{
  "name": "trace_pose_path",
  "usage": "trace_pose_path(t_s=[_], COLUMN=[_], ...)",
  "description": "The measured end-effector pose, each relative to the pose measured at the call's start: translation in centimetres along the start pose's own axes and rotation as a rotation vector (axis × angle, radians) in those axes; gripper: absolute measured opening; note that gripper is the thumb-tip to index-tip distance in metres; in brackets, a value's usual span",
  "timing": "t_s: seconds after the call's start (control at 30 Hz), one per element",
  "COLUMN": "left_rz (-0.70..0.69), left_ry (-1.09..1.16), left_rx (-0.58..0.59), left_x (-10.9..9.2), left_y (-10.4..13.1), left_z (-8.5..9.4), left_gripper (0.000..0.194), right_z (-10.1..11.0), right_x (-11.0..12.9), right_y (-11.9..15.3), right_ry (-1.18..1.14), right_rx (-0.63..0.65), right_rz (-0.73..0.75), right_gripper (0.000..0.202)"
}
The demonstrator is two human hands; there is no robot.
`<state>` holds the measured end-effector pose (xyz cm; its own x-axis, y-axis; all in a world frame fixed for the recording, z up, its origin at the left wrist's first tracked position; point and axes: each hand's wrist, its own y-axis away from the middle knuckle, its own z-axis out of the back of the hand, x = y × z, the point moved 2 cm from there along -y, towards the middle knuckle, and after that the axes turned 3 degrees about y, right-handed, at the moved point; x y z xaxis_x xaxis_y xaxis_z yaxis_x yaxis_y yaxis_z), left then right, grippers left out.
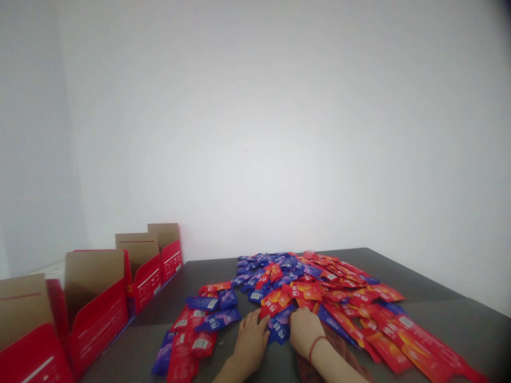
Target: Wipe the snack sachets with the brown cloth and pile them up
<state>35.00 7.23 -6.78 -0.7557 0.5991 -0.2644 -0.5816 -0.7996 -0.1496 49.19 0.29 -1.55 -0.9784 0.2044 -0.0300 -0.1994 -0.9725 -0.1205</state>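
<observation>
My left hand (252,340) rests at the near edge of the heap, its fingers apart, beside a blue packet (279,325) and touching a red packet (275,302). On the other side of that blue packet, my right hand (304,331), with a red band at the wrist, has its fingers curled at the packet's right edge; what they hold is hidden. Beyond both hands spreads a heap of red and blue packets (304,290). A smaller group of red and blue packets (202,340) lies to the left of my left hand.
Open red cardboard boxes (98,330) with brown inner flaps stand in a row along the left side of the dark table (435,298). A brown cloth (342,354) lies under my right forearm. A white wall rises behind the table.
</observation>
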Motion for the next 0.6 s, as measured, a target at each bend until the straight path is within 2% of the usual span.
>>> trace_pose_path(t_s=[0.1, 0.2, 0.33, 0.43, 0.53, 0.6], left_rz=[0.000, -0.044, -0.079, -0.068, -0.035, -0.013], left_ry=[0.021, 0.085, 0.212, 0.291, 0.321, 0.305], left_rx=[-0.002, -0.048, -0.128, -0.121, -0.110, -0.106], left_x=[0.4, 0.9, 1.2, 0.6, -0.4, -1.0], left_y=[-0.2, -0.4, -0.6, -0.7, -0.4, -0.1], left_z=[-0.1, -0.4, -0.5, -0.3, -0.3, -0.5], left_gripper=[0.048, 0.045, 0.029, 0.020, 0.019, 0.032], right_z=[-0.1, -0.3, -0.4, 0.2, 1.5, 2.5], right_x=[0.7, 1.4, 1.8, 1.2, -0.2, -1.2], right_y=[0.6, 2.4, 5.0, 6.4, 6.9, 6.5], right_ry=[0.022, 0.029, -0.001, -0.032, -0.108, -0.136], right_rx=[0.025, 0.061, 0.124, 0.158, 0.095, -0.012], right_rz=[0.016, 0.100, 0.182, 0.223, 0.202, 0.140], right_gripper=[0.039, 0.039, 0.041, 0.039, 0.038, 0.039])
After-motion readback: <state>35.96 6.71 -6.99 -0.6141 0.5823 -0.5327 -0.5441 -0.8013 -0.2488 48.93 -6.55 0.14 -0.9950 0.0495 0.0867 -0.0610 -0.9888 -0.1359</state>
